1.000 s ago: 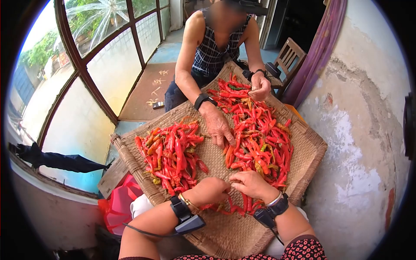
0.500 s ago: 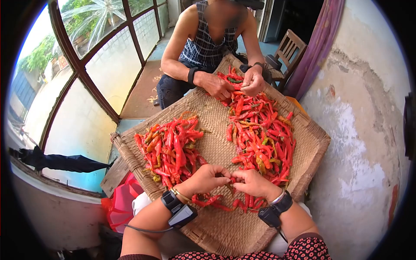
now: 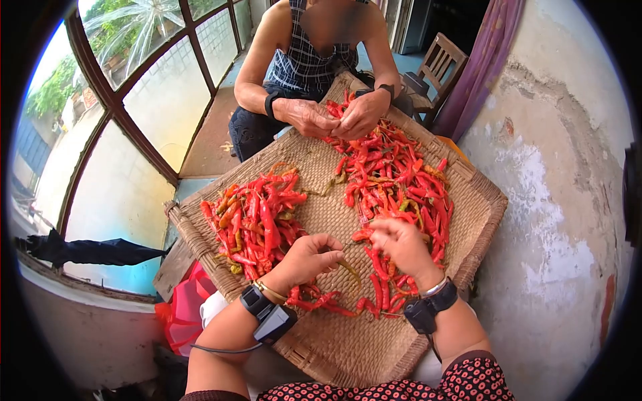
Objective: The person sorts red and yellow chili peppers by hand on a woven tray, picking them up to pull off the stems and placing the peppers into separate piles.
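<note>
My left hand (image 3: 309, 258) is over the lower middle of a woven tray (image 3: 331, 224), fingers curled and thumb close to them. A thin yellow-green chili pepper (image 3: 349, 272) hangs at its fingertips. My right hand (image 3: 401, 248) is over the near end of the right-hand heap of red chili peppers (image 3: 428, 194), its fingers loosely bent and apart. Right by its fingertips lies a red chili pepper (image 3: 362, 235). A second heap of chili peppers (image 3: 251, 220), mostly red, lies left of my left hand. Several loose red peppers (image 3: 328, 302) lie below my hands.
Across the tray sits a person (image 3: 314, 73), both hands (image 3: 334, 120) together above the far end of the right heap. A wooden chair (image 3: 438, 77) and a purple curtain (image 3: 481, 67) stand behind. Windows with a folded umbrella (image 3: 100, 251) line the left; a peeling wall (image 3: 542, 200) rises right.
My hands, together over a pepper before, have parted. The left moved slightly left and up with the yellow-green pepper; the right went up to the heap. The other person's hands came together.
</note>
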Available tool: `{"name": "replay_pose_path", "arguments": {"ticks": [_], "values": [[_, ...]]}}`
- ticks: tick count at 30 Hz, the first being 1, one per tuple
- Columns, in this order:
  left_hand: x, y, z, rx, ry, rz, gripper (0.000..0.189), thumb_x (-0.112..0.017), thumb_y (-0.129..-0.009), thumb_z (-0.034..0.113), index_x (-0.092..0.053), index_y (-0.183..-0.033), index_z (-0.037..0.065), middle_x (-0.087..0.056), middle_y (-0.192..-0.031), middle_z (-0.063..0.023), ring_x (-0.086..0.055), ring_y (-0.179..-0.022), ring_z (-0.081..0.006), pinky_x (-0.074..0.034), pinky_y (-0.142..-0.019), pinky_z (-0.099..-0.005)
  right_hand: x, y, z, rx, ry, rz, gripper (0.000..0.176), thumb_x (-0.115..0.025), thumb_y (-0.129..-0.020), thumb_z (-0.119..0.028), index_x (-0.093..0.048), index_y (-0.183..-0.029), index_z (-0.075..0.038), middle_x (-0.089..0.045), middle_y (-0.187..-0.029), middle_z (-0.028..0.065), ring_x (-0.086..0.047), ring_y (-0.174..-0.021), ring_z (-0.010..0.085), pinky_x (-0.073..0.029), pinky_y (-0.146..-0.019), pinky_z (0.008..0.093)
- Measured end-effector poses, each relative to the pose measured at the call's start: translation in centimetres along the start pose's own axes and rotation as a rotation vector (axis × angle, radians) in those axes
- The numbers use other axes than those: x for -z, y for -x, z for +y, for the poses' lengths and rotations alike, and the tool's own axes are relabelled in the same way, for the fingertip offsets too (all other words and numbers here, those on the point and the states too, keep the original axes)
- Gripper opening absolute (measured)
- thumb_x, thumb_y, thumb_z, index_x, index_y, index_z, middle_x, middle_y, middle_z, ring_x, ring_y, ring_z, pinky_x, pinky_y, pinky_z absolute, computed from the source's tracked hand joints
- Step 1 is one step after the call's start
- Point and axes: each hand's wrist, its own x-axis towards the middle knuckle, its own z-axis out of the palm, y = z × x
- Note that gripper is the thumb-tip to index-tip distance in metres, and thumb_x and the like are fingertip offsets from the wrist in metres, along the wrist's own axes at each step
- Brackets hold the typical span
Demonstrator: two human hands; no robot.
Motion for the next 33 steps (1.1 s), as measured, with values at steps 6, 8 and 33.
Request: {"name": "replay_pose_path", "arguments": {"ticks": [6, 8, 33], "values": [[0.0, -0.3, -0.6, 0.021, 0.147, 0.000, 0.013, -0.060, -0.087, 0.009, -0.058, -0.097, 0.001, -0.061, -0.080, -0.0008, -0.058, -0.068, -0.0069, -0.050, -0.063, -0.0212, -2.3, 1.2, 0.2, 0.077, 0.332, -0.293, 0.029, -0.064, -0.081, -0.023, -0.060, -0.099, 0.000, -0.063, -0.071, 0.0120, -0.062, -0.066, 0.0195, -0.048, -0.062, 0.0314], [-0.2, -0.2, -0.4, 0.000, 0.144, 0.007, 0.012, -0.060, -0.087, 0.009, -0.058, -0.097, 0.002, -0.061, -0.080, -0.0007, -0.058, -0.068, -0.0071, -0.050, -0.062, -0.0212, -2.3, 1.1, 0.3, 0.097, 0.397, -0.338, 0.026, -0.061, -0.083, -0.026, -0.060, -0.090, -0.001, -0.062, -0.069, 0.0118, -0.062, -0.064, 0.0204, -0.046, -0.059, 0.0324], [-1.8, 0.7, -2.2, -0.199, -1.173, -0.511, 0.027, -0.067, -0.069, 0.028, -0.060, -0.081, 0.005, -0.061, -0.074, -0.0133, -0.061, -0.073, -0.0321, -0.047, -0.064, -0.0415, 0.6, -1.0, -0.5, 0.366, 0.490, 0.254, 0.023, -0.062, -0.079, -0.008, -0.060, -0.100, 0.000, -0.059, -0.087, 0.0129, -0.061, -0.067, 0.0213, -0.049, -0.065, 0.0308]]}}
